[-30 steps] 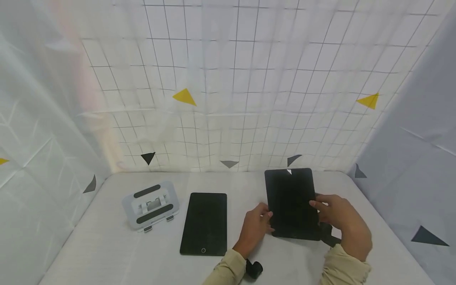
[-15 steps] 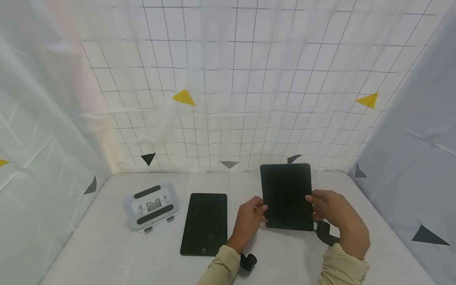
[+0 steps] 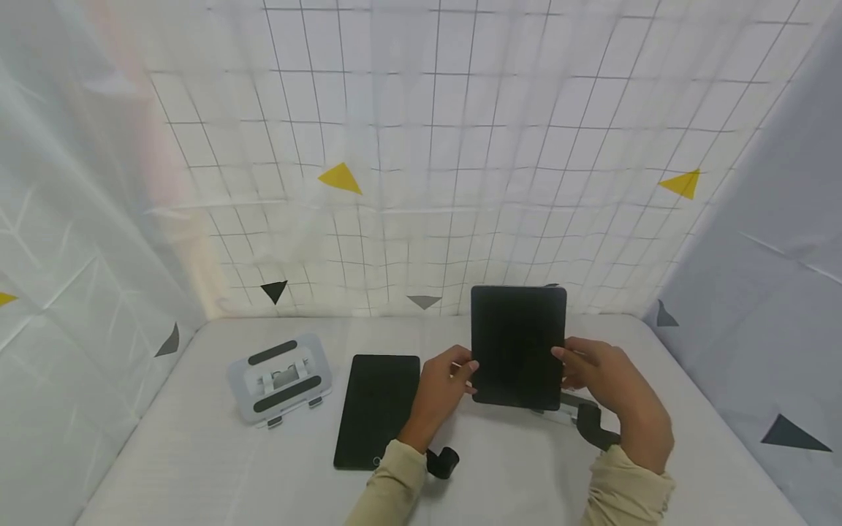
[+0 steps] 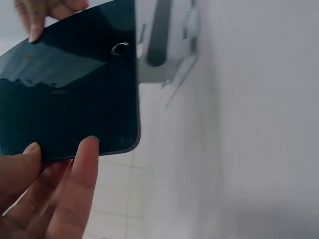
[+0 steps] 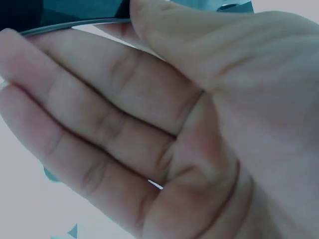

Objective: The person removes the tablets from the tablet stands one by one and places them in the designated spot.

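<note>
A black tablet (image 3: 517, 347) is held upright above the table, screen toward me. My left hand (image 3: 463, 370) pinches its left edge and my right hand (image 3: 567, 363) grips its right edge. In the left wrist view the tablet (image 4: 65, 94) fills the left side, with my left fingers (image 4: 75, 189) curled under its lower edge. The right wrist view is mostly my right palm (image 5: 149, 129), with the tablet's edge (image 5: 60, 15) at the top. A grey stand (image 3: 555, 415) lies partly hidden behind and below the tablet; the left wrist view shows the stand (image 4: 164, 45) too.
A second black tablet (image 3: 376, 405) lies flat on the white table (image 3: 197, 453), left of my left hand. Further left is a grey folding stand (image 3: 279, 378) with black pads. Gridded white curtains close off the back and sides.
Both hands have raised the tablet off the table and carried it up and slightly left. The grey stand under it has come partly into view.
</note>
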### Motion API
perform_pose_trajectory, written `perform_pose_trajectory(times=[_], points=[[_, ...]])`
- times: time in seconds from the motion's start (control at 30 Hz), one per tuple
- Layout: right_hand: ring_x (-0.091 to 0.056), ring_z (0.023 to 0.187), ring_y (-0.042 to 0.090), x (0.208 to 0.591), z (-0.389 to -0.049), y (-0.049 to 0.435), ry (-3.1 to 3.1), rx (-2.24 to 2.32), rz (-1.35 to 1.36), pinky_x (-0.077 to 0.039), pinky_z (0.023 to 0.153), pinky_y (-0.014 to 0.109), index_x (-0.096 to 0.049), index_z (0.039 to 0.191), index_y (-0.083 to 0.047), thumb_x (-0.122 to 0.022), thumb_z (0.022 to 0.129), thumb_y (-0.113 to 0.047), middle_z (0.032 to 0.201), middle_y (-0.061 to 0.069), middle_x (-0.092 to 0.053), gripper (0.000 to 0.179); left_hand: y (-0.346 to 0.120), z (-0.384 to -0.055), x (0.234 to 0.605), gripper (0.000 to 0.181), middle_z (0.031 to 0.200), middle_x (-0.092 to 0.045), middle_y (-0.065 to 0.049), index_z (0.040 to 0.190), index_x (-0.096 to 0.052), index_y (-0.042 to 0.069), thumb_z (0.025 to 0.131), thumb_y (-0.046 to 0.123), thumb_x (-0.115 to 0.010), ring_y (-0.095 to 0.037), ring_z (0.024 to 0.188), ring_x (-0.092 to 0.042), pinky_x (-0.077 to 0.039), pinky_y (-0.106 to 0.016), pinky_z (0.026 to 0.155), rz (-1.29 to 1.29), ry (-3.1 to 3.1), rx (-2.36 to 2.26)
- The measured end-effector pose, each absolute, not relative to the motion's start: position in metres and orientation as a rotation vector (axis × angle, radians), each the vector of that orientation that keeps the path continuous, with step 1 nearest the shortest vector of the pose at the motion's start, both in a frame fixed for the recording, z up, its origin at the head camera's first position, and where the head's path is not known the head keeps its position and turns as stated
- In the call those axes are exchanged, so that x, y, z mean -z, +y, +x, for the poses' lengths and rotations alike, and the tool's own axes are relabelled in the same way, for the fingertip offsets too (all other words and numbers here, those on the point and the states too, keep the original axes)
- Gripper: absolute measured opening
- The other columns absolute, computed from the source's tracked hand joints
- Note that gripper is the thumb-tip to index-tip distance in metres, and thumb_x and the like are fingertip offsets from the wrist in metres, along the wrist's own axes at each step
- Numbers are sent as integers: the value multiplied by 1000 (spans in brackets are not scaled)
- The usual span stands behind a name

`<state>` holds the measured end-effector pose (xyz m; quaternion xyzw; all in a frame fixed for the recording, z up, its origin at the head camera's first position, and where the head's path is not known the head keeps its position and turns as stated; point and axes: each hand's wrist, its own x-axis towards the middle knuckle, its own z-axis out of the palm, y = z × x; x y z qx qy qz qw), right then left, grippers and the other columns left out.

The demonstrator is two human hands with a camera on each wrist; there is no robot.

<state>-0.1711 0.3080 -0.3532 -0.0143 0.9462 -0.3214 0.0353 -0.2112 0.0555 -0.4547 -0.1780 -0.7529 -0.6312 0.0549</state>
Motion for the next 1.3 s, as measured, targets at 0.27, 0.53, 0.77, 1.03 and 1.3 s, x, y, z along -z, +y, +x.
perform_pose_trajectory(times=[0.27, 0.53, 0.77, 1.03, 1.3], points=[[-74, 93, 31, 354, -177, 295, 2886, 1028, -66, -52, 90, 65, -51, 142, 12, -56, 110, -39, 108, 20, -74, 60, 38, -218, 448, 11, 101, -71, -8, 112, -73, 2, 103, 7, -67, -17, 76, -71, -60, -29, 66, -519, -2284, 1887], [-74, 89, 28, 356, -183, 284, 2898, 1050, -124, -52, 93, 62, -58, 136, 8, -56, 110, -37, 100, 12, -74, 52, 24, -224, 443, 13, 101, -72, -9, 112, -74, 0, 102, 6, -68, -18, 74, -72, -60, -28, 65, -488, -2310, 1850], [-73, 84, 26, 359, -188, 277, 2887, 1094, -201, -56, 85, 56, -64, 124, 5, -58, 110, -33, 91, 6, -73, 41, 16, -227, 443, 14, 98, -71, -8, 113, -74, 0, 101, 6, -69, -16, 68, -71, -59, -27, 64, -464, -2345, 1817], [-74, 81, 24, 363, -194, 268, 2863, 1095, -226, -56, 86, 56, -62, 126, 8, -59, 109, -27, 94, 10, -74, 39, 8, -228, 446, 14, 92, -70, -3, 110, -73, 3, 102, 14, -70, -14, 65, -70, -58, -31, 67, -415, -2423, 1802], [-73, 76, 26, 365, -198, 265, 2826, 1101, -279, -58, 77, 51, -66, 109, 5, -59, 109, -22, 85, 7, -72, 28, 1, -232, 447, 15, 87, -71, -1, 104, -74, 4, 101, 18, -71, -14, 61, -70, -57, -34, 67, -435, -2482, 1788]])
